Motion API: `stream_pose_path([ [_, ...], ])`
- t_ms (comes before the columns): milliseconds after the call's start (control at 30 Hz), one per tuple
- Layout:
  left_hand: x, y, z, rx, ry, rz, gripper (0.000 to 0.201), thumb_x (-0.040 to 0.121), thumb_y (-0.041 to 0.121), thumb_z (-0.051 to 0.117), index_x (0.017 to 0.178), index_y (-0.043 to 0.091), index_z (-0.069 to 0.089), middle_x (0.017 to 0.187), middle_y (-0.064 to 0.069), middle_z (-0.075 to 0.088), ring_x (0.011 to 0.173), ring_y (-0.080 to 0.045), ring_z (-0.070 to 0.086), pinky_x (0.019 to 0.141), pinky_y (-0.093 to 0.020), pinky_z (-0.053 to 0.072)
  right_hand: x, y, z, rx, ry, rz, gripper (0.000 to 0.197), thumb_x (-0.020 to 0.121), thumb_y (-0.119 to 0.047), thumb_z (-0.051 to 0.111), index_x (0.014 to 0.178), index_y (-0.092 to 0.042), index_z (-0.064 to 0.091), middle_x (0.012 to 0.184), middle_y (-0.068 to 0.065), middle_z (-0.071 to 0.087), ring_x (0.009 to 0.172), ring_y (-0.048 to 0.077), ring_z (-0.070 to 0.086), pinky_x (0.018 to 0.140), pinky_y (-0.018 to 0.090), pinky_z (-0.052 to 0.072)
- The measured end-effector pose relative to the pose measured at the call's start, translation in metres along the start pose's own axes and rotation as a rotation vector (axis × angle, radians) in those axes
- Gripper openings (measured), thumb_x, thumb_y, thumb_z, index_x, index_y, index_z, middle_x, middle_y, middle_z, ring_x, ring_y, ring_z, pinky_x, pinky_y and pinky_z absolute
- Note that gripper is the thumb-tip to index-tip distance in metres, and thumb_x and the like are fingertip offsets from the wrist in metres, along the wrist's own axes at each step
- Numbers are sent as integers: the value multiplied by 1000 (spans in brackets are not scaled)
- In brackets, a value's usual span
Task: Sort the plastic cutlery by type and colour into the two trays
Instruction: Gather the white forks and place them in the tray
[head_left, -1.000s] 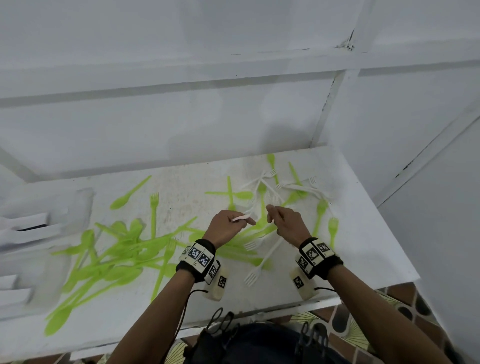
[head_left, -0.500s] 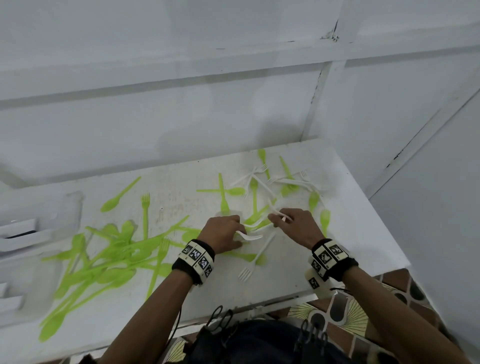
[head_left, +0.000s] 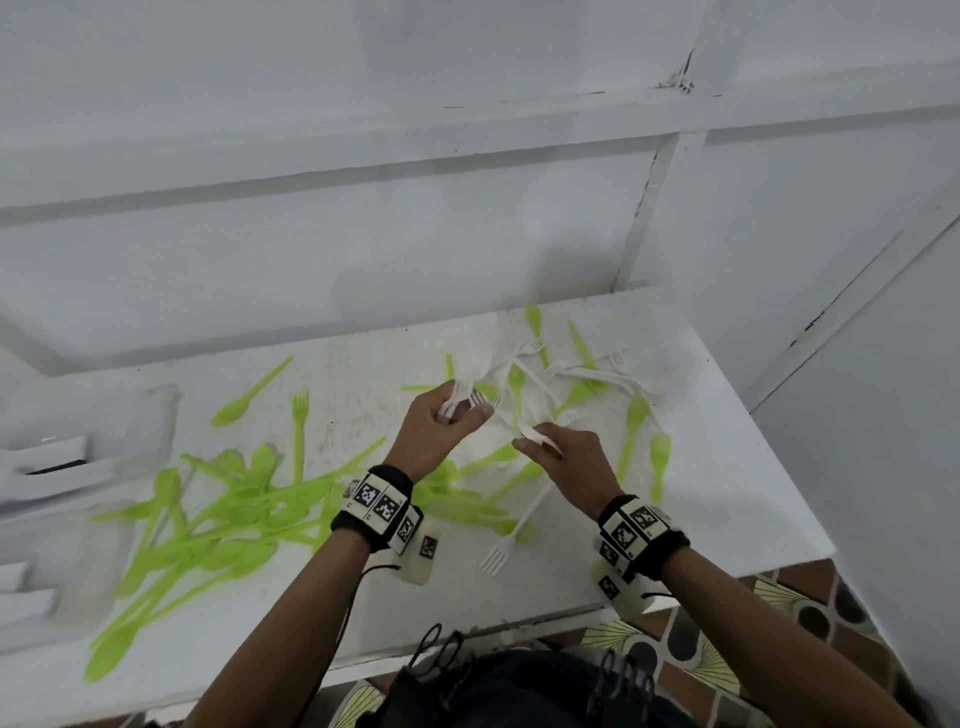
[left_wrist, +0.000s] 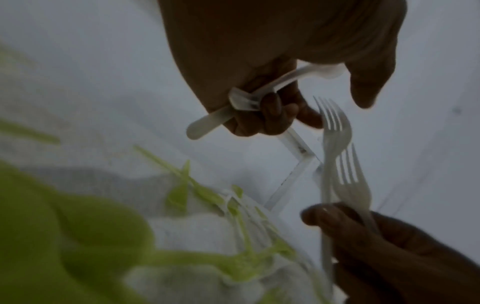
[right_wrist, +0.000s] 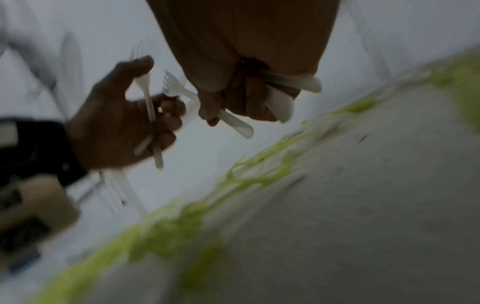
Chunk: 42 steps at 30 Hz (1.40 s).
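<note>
My left hand (head_left: 457, 415) is raised over the white table (head_left: 727, 493) and grips a few white forks (head_left: 462, 392), tines up. Close to its right, my right hand (head_left: 540, 447) pinches more white forks (head_left: 537, 435); the left wrist view shows two of these forks (left_wrist: 335, 144) with tines up. Loose white forks (head_left: 582, 371) mixed with green pieces lie just beyond both hands. One white fork (head_left: 511, 535) lies near the front edge. A heap of green cutlery (head_left: 218, 519) covers the left half. Two white trays (head_left: 57, 457) stand blurred at the far left.
A white wall (head_left: 363, 234) rises directly behind the table. The table's right edge (head_left: 769, 467) drops off to a patterned floor (head_left: 727, 654). A single green spoon (head_left: 249, 395) and green fork (head_left: 298, 431) lie apart at the back.
Both hands have lifted off the table and moved away from me toward the white fork heap. The left hand now shows fork tines sticking up.
</note>
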<state>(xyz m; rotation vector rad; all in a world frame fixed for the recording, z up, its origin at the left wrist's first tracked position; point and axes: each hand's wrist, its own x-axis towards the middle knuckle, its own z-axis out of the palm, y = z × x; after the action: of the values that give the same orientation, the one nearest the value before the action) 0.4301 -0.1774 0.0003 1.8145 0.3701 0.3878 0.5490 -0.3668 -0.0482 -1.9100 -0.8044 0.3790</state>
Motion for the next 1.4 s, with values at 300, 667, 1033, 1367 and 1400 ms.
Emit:
stream_pose_path([
  [300, 0, -2, 43, -135, 77, -266, 31, 103, 12, 46, 73, 17, 42, 61, 11, 42, 56, -8, 37, 61, -21, 36, -2, -32, 23, 93, -36, -19, 29, 101, -30, 62, 80, -17, 75, 55, -9, 49, 54, 4, 37, 56, 30, 33],
  [667, 8, -15, 15, -168, -3, -287, 27, 98, 20, 66, 83, -2, 65, 47, 15, 41, 44, -9, 24, 45, -19, 23, -10, 15, -17, -607, -678, -298, 32, 82, -26, 67, 114, -25, 71, 112, -2, 57, 85, 28, 62, 68, 36, 46],
  [1033, 39, -42, 33, 34, -32, -298, 42, 88, 58, 70, 75, 18, 74, 78, 8, 73, 61, 1, 54, 66, -23, 39, -9, 21, -40, -657, -498, -245, 38, 83, -43, 51, 110, -22, 67, 105, -2, 62, 84, 29, 63, 65, 35, 45],
  [1367, 65, -35, 92, 605, -179, -173, 21, 82, 56, 75, 90, 36, 74, 71, 11, 60, 70, -8, 57, 56, -24, 36, -16, 39, -66, -394, -53, 8, 42, 94, -50, 34, 92, -22, 65, 78, -9, 62, 69, 20, 60, 68, 41, 51],
  [1400, 66, -35, 97, 646, -182, -182, 27, 81, 58, 75, 94, 34, 73, 75, 12, 62, 75, -9, 58, 60, -25, 40, -17, 38, -67, -376, -33, 18, 41, 95, -47, 35, 92, -21, 66, 74, -12, 58, 67, 16, 57, 67, 38, 50],
])
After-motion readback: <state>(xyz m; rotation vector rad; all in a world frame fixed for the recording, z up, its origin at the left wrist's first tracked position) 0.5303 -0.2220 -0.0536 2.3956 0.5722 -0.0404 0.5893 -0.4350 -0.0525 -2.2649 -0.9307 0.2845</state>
